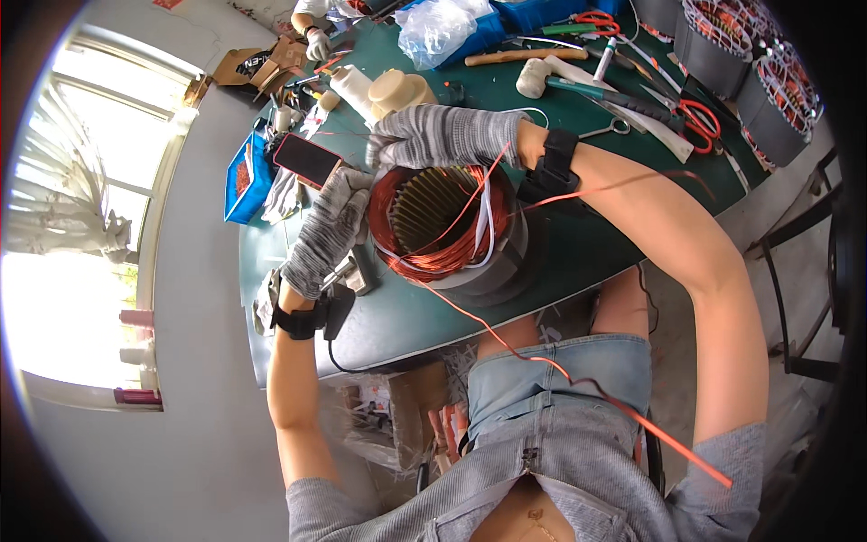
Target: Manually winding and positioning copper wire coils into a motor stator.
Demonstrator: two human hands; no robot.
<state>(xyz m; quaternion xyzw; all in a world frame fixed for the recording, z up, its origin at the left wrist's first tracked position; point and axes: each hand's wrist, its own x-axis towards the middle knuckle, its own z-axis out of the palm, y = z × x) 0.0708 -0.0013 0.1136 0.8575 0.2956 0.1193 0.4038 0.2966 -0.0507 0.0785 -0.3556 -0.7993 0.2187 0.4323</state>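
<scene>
A motor stator with a grey housing stands upright on the green table in front of me. Copper windings ring its open top, and a white cord lies across their right side. My left hand, in a grey knit glove, is at the stator's left edge, fingers bent together. Reaching across the far rim, my right hand, gloved alike, meets the left fingertips there with its fingers closed. What the fingertips hold is hidden. Red-sleeved lead wires run out of the stator toward me and to the right.
A phone and a blue bin lie at left. White thread spools stand behind my hands. Far right are a mallet, red-handled scissors, a wrench and more stators. Another person's gloved hand shows at the far edge.
</scene>
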